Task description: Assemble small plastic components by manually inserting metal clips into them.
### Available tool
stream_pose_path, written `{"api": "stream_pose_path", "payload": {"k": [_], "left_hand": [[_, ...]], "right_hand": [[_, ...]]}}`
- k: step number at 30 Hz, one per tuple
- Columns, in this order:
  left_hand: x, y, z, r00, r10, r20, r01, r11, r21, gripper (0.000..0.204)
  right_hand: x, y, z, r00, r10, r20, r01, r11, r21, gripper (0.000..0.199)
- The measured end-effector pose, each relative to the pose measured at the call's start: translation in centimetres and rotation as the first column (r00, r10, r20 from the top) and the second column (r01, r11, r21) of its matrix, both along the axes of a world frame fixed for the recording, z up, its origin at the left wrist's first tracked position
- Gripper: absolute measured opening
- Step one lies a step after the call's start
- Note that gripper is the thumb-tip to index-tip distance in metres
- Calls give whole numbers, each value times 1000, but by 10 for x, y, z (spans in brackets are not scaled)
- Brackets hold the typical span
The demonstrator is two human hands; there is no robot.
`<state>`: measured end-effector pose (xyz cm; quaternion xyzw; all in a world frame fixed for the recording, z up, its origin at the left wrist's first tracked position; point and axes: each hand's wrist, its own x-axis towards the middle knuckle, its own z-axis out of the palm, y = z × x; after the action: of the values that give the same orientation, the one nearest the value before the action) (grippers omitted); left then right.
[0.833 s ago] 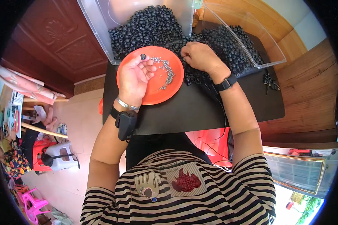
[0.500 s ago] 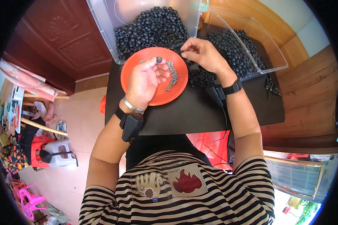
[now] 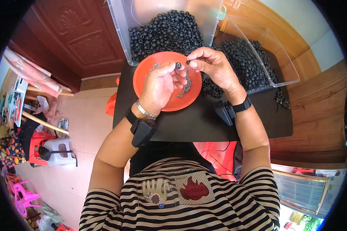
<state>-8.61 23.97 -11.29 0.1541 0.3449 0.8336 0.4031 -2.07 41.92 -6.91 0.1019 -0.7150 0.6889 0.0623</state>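
Between the thumb and forefinger of my left hand (image 3: 160, 88) is a round black bead-like piece (image 3: 178, 66), its hollow facing up. My right hand (image 3: 216, 71) has come close beside it, thumb and forefinger pinched on a small black piece (image 3: 188, 62) whose exact kind is too small to make out. Both hands are over an orange plate (image 3: 141, 75). Small silvery metal parts (image 3: 187, 86) are scattered in the plate, partly hidden by my left hand.
Behind the plate a clear plastic bin (image 3: 120, 36) holds a heap of black round pieces (image 3: 167, 32). More black pieces (image 3: 245, 63) fill a clear tray (image 3: 283, 81) at the right. Dark scissors-like tools (image 3: 281, 99) lie by the right edge of the dark table (image 3: 173, 129).
My right hand has moved left and down from the heap toward my left hand, with a small black piece now at its fingertips. The view has shifted slightly.
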Motion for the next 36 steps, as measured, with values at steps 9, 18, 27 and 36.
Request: {"api": "stream_pose_path", "payload": {"k": [9, 18, 27, 36], "left_hand": [[4, 1, 1, 997, 7, -74, -12, 998, -62, 19], [7, 1, 0, 994, 28, -109, -46, 985, -164, 18], [6, 2, 2, 998, 26, 64, -27, 1000, 12, 20], [7, 2, 4, 998, 12, 59, -14, 999, 33, 19]], "right_hand": [[4, -15, 4, 993, -83, -81, 98, 975, 200, 10], [6, -23, 3, 959, -142, -243, 250, 827, 503, 10], [-1, -29, -9, 817, -117, -565, 438, 764, 475, 29], [0, -35, -10, 742, -169, -649, 552, 703, 449, 37]]}}
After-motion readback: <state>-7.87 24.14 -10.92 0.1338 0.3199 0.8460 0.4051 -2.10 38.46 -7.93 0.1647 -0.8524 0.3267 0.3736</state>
